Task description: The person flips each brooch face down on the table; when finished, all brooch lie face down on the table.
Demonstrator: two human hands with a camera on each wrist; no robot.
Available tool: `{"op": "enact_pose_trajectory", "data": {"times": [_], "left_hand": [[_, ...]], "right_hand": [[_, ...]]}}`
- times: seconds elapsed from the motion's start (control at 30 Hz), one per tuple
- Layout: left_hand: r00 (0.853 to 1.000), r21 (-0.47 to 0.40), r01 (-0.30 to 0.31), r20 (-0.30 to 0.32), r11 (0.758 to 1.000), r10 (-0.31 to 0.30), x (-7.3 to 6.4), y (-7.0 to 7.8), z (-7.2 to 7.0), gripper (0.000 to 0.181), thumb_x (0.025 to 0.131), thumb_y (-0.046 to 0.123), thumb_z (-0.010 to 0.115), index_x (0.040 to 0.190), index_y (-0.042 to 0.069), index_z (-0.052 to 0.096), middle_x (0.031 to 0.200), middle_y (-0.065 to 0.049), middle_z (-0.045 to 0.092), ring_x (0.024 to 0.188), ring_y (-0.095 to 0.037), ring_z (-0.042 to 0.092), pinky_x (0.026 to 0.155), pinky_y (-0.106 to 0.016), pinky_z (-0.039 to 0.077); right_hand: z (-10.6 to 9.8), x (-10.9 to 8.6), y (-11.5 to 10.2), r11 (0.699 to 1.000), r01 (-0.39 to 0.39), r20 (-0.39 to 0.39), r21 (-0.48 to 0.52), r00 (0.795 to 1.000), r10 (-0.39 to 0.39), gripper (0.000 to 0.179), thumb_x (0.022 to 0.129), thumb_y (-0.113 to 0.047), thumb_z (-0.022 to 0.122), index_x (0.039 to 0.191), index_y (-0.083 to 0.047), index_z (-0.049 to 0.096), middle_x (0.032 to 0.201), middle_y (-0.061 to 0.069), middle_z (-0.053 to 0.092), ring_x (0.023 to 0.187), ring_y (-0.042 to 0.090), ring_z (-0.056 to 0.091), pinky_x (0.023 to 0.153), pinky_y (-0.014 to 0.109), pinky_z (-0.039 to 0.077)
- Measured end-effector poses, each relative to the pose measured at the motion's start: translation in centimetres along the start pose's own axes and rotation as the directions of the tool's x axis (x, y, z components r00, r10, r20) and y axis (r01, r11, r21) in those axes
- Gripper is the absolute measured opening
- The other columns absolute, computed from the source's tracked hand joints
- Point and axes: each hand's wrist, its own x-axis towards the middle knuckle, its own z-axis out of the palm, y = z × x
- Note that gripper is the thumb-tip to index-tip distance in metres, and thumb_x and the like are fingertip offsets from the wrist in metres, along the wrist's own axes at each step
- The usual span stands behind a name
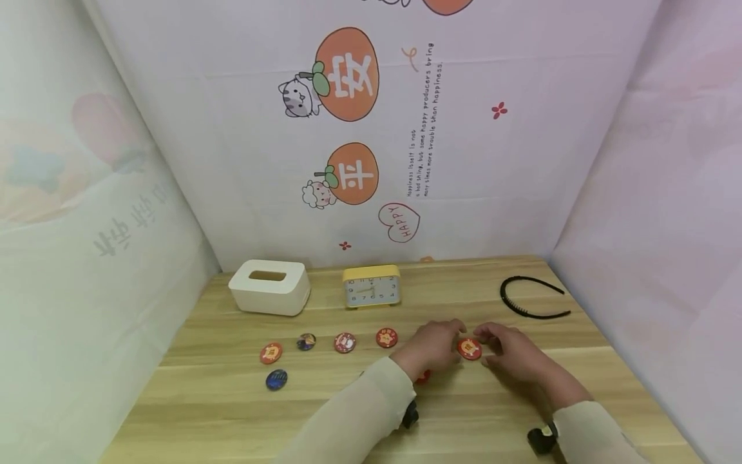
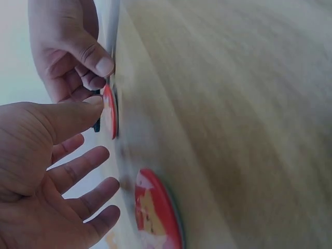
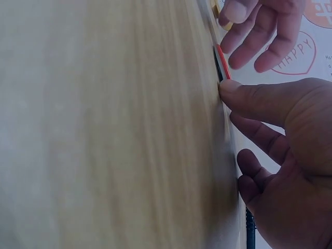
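A round red badge (image 1: 469, 348) with a yellow figure lies on the table between the two hands. My left hand (image 1: 436, 347) is on its left side, thumb and fingers spread apart; in the left wrist view its thumb (image 2: 83, 116) overlaps the badge. From the right, my right hand (image 1: 516, 354) reaches to the badge's edge, and in the right wrist view the thumb tip (image 3: 231, 87) appears to touch the rim. Neither hand visibly pinches it. Another red badge (image 2: 155, 210) lies below my left hand, mostly covered by the wrist in the head view.
To the left lie several badges: red ones (image 1: 386, 337) (image 1: 344, 343), an orange-red one (image 1: 270, 352), a dark one (image 1: 306, 341) and a blue one (image 1: 276, 379). Behind stand a white tissue box (image 1: 278, 303) and a yellow clock (image 1: 373, 287). A black headband (image 1: 510, 303) lies back right.
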Motion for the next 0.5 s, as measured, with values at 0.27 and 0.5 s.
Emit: {"op": "enact_pose_trajectory", "data": {"times": [0.27,0.5], "left_hand": [[0.999,0.048,-0.007,-0.031,0.999,0.009,0.6,0.1,1.2,0.050,0.093,0.028,0.087,0.139,0.031,0.069,0.123,0.015,0.076,0.117,-0.012,0.065,0.107,-0.032,0.050],[0.997,0.091,-0.052,-0.059,0.994,0.058,0.6,0.7,1.3,0.033,0.092,0.024,0.088,0.123,0.029,0.076,0.108,0.015,0.077,0.103,-0.008,0.066,0.097,-0.026,0.052]], "right_hand": [[0.0,0.1,-0.2,1.000,0.022,-0.001,-0.005,1.000,-0.022,0.044,0.091,-0.003,0.085,0.132,-0.005,0.068,0.120,0.004,0.074,0.122,0.035,0.071,0.107,0.056,0.057],[0.0,-0.1,-0.1,1.000,0.024,0.000,-0.020,1.000,-0.024,0.040,0.090,-0.003,0.085,0.126,-0.007,0.070,0.111,-0.002,0.073,0.110,0.023,0.071,0.096,0.040,0.060]]}}
